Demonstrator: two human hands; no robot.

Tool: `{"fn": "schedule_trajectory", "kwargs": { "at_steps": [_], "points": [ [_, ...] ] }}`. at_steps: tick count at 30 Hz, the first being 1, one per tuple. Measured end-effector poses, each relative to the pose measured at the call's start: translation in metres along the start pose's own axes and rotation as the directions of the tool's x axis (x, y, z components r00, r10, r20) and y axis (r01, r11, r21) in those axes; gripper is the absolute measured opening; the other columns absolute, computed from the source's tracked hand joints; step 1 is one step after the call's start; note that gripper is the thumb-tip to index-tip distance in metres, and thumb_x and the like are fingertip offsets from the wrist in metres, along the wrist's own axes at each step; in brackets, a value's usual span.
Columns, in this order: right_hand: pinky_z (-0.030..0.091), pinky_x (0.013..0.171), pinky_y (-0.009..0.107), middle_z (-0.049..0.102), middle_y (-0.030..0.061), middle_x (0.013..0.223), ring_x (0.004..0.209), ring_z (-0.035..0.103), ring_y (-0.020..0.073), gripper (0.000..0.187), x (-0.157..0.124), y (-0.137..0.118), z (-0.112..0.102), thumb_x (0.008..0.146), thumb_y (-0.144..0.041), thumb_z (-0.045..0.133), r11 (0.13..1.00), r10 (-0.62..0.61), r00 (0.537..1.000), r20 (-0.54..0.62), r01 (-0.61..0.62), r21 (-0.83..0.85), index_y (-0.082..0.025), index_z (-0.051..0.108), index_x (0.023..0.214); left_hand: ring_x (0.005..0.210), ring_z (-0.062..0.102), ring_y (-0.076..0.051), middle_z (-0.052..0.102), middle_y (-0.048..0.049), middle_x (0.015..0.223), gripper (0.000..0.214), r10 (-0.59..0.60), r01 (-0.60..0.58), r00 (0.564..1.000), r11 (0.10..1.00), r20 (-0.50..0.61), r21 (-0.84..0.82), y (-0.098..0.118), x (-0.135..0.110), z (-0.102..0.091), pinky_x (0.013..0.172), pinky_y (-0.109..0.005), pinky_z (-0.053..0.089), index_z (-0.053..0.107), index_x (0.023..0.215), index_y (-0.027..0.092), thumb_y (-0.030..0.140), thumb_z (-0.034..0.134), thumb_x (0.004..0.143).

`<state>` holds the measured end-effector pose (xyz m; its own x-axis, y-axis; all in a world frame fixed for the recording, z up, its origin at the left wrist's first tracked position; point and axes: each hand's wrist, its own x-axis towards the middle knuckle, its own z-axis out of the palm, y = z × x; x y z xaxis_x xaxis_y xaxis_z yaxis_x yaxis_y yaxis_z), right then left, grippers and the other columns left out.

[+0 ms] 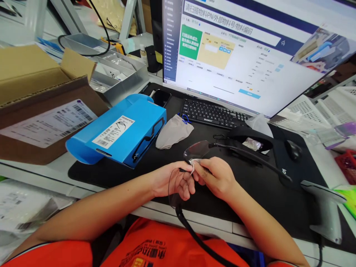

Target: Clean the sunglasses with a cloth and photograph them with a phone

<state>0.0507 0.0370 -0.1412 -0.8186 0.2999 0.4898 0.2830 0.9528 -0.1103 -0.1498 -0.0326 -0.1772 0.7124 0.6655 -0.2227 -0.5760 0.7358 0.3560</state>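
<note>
An orange shirt (155,246) fills the bottom edge, and both forearms rise from it to the white table (41,174) edge. The hands are together, close in front of the chest and held over a black mat (111,174). The left hand (172,181) curls around the glasses (196,150) near the frame, and the right hand (215,178) pinches a white wipe (194,162) against the lower edge of the clear lens. The lens tilts up at 12 o'clock from the hands, 1 black temple reaches toward 3 o'clock, and the other droops toward 6 o'clock past the table edge.

At 10 o'clock on the mat lies a blue box (125,129) with a white label, and a grey pouch (174,130) sits just beside it. At 2 o'clock are a black case (247,139) and a mouse (292,150), with a grey scanner (325,207) at 4 o'clock. Farther off are a keyboard (211,113), a phone (161,98) and a monitor (236,55) showing a Chinese form. A cardboard box (36,100) and metal trays (116,72) stand at 10 o'clock, well apart from the hands
</note>
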Motion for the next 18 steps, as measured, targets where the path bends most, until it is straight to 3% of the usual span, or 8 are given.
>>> {"fn": "schedule_trajectory", "kwargs": {
  "at_steps": [2, 5, 8, 11, 13, 16, 18],
  "points": [
    [0.045, 0.064, 0.031, 0.072, 0.0079, 0.092, 0.072, 0.062, 0.0162, 0.026, 0.001, 0.005, -0.003, 0.103, -0.016, 0.047, 0.982, -0.13, 0.988, -0.085, 0.117, -0.148, -0.014, 0.066, 0.121, 0.057, 0.074, -0.021, 0.077, -0.014, 0.073, 0.03, 0.003, -0.003, 1.0, 1.0, -0.002, 0.003, 0.001, 0.0, 0.001, 0.053, -0.024, 0.06, 0.072, 0.09, 0.006, 0.029, 0.053, 0.09],
    [0.044, 0.064, 0.032, 0.07, 0.0108, 0.095, 0.073, 0.062, 0.018, 0.031, -0.002, 0.011, -0.002, 0.101, -0.012, 0.049, 0.96, -0.03, 0.99, -0.135, -0.009, -0.281, -0.011, 0.063, 0.128, 0.057, 0.074, -0.02, 0.078, -0.0138, 0.074, 0.029, 0.018, -0.018, 1.0, 1.0, -0.011, 0.011, 0.002, -0.001, 0.003, 0.054, -0.024, 0.06, 0.071, 0.09, 0.008, 0.029, 0.052, 0.091],
    [0.045, 0.063, 0.03, 0.069, 0.007, 0.091, 0.072, 0.061, 0.0164, 0.033, -0.005, 0.008, 0.004, 0.105, -0.017, 0.042, 0.98, 0.07, 0.996, -0.052, -0.078, -0.186, -0.018, 0.063, 0.129, 0.057, 0.074, -0.02, 0.078, -0.0139, 0.074, 0.029, 0.016, -0.016, 1.0, 1.0, -0.006, 0.012, 0.002, -0.001, 0.002, 0.053, -0.024, 0.06, 0.072, 0.089, 0.007, 0.03, 0.054, 0.09],
    [0.046, 0.065, 0.029, 0.069, 0.0051, 0.089, 0.073, 0.061, 0.0149, 0.03, -0.005, 0.002, 0.006, 0.106, -0.019, 0.042, 0.996, -0.072, 0.997, -0.008, 0.071, -0.056, -0.019, 0.065, 0.124, 0.056, 0.074, -0.021, 0.077, -0.0144, 0.073, 0.031, 0.005, -0.005, 1.0, 1.0, -0.007, 0.001, 0.001, 0.0, 0.0, 0.052, -0.024, 0.059, 0.073, 0.088, 0.005, 0.029, 0.054, 0.089],
    [0.044, 0.066, 0.03, 0.07, 0.0065, 0.091, 0.073, 0.06, 0.0151, 0.027, -0.002, 0.004, 0.002, 0.104, -0.016, 0.046, 0.984, -0.157, 0.986, -0.059, 0.151, -0.094, -0.014, 0.065, 0.123, 0.056, 0.074, -0.02, 0.077, -0.0143, 0.073, 0.031, 0.004, -0.004, 1.0, 1.0, -0.011, -0.001, 0.001, 0.0, 0.0, 0.052, -0.024, 0.059, 0.073, 0.088, 0.005, 0.029, 0.054, 0.089],
    [0.04, 0.064, 0.032, 0.068, 0.0081, 0.093, 0.071, 0.058, 0.0159, 0.028, -0.001, 0.01, -0.002, 0.102, -0.012, 0.049, 0.957, -0.111, 0.984, -0.138, 0.068, -0.284, -0.012, 0.063, 0.127, 0.057, 0.074, -0.02, 0.078, -0.0141, 0.074, 0.029, 0.016, -0.016, 1.0, 1.0, -0.009, 0.004, 0.002, 0.0, 0.001, 0.053, -0.025, 0.06, 0.072, 0.09, 0.007, 0.029, 0.053, 0.09],
    [0.04, 0.063, 0.032, 0.068, 0.0085, 0.094, 0.071, 0.057, 0.0164, 0.03, -0.002, 0.011, -0.001, 0.102, -0.013, 0.049, 0.949, -0.021, 0.99, -0.136, -0.023, -0.313, -0.013, 0.062, 0.129, 0.057, 0.075, -0.021, 0.078, -0.0146, 0.075, 0.029, 0.021, -0.021, 1.0, 1.0, -0.003, 0.005, 0.002, -0.001, 0.001, 0.054, -0.025, 0.061, 0.072, 0.09, 0.007, 0.03, 0.054, 0.09]
  ]
}}
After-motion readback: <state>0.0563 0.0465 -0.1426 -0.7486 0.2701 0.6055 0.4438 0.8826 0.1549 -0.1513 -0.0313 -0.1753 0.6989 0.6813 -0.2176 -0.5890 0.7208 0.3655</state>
